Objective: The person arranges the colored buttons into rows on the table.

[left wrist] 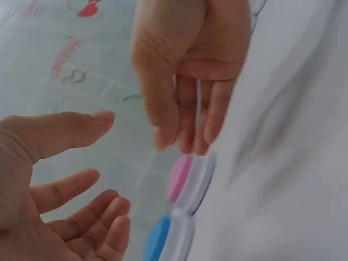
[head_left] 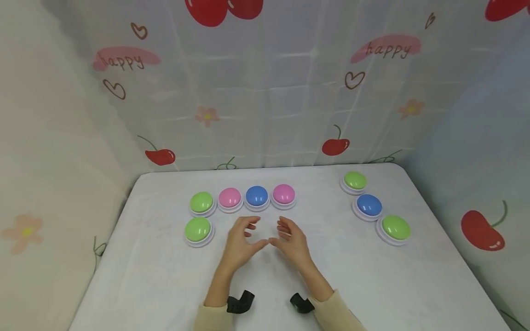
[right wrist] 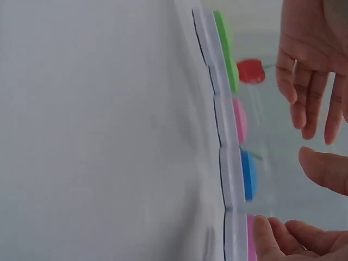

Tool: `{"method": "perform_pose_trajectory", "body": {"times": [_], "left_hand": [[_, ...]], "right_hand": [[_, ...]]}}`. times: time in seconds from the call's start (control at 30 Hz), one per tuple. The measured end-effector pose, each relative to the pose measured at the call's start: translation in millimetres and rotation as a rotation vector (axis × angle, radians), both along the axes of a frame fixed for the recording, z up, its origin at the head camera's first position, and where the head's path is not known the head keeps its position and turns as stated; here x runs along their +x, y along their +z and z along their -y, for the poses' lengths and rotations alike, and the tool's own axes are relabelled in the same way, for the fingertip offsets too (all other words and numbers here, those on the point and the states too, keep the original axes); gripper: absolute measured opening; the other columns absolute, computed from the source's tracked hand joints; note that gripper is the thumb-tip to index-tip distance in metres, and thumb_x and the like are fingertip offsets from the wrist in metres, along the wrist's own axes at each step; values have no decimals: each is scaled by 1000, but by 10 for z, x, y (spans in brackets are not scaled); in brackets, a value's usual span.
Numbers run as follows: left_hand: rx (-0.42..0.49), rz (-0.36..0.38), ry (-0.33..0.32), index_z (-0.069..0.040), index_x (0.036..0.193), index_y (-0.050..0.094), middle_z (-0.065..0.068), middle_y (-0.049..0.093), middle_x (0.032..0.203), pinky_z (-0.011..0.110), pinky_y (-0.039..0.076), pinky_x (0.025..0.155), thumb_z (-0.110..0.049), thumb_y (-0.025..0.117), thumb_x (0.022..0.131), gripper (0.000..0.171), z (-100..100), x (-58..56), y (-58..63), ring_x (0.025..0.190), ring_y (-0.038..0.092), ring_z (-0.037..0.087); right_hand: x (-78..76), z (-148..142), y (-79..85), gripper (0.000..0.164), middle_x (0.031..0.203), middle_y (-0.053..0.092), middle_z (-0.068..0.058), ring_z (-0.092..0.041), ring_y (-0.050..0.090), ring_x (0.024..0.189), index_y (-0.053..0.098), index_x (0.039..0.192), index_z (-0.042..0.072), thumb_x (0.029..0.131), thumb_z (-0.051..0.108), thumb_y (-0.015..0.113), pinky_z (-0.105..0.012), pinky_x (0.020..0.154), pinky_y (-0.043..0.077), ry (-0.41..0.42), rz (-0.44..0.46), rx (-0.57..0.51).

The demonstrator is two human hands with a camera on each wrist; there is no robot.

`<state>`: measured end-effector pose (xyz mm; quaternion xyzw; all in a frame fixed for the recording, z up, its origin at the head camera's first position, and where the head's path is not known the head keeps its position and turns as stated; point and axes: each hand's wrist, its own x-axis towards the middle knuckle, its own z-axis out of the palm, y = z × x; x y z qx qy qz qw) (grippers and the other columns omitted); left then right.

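In the head view my left hand (head_left: 241, 246) and right hand (head_left: 293, 243) face each other above the white table, holding nothing. Their fingers curve loosely and the thumb tips come close together. Just beyond the fingertips runs a row of domed push buttons on white bases: a green button (head_left: 201, 202), a pink one (head_left: 229, 197), a blue one (head_left: 256, 196) and another pink one (head_left: 284, 194). A second green button (head_left: 197, 229) sits in front of the row's left end. Both wrist views show the hands apart from the buttons.
Toward the table's right side, a green button (head_left: 355, 180), a blue button (head_left: 369, 205) and another green button (head_left: 396, 228) form a slanting line. Behind the white tabletop (head_left: 136, 266) hangs a patterned curtain (head_left: 265, 92). Each wrist wears a black camera mount (head_left: 241, 303).
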<state>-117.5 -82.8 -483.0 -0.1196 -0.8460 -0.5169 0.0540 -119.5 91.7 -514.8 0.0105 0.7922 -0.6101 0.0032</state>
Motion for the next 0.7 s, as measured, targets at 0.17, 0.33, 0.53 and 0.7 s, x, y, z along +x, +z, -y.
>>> {"method": "perform_pose_trajectory", "body": {"times": [0.17, 0.33, 0.53, 0.7], "left_hand": [[56, 90, -173, -2, 126, 59, 17, 61, 121, 33, 57, 85, -12, 82, 76, 56, -545, -24, -173, 104, 61, 27], [91, 134, -243, -4, 128, 58, 16, 60, 123, 24, 54, 87, -13, 80, 79, 54, -984, -69, -250, 105, 60, 23], [103, 134, -288, -5, 127, 59, 16, 60, 122, 18, 52, 84, -12, 78, 81, 51, -1356, -102, -294, 102, 61, 20], [93, 128, -305, -3, 126, 60, 15, 61, 119, 17, 53, 82, -11, 78, 80, 50, -1529, -100, -348, 99, 62, 18]], "right_hand": [[92, -660, 24, 64, 131, 58, -25, -34, 59, 119, 49, 136, -6, 78, -2, 76, -35, 99, 52, -212, 6, 9], [175, -1395, 38, 62, 129, 59, -23, -19, 59, 109, 51, 135, -5, 78, -3, 76, -6, 87, 48, -463, -38, 111], [224, -2208, -3, 72, 138, 46, -23, -31, 44, 124, 42, 143, -1, 80, 9, 77, -30, 102, 41, -718, 47, 313], [227, -2689, -43, 88, 152, 27, -31, -46, 28, 139, 19, 153, -3, 86, 18, 72, -59, 114, 29, -615, 244, 334]]}}
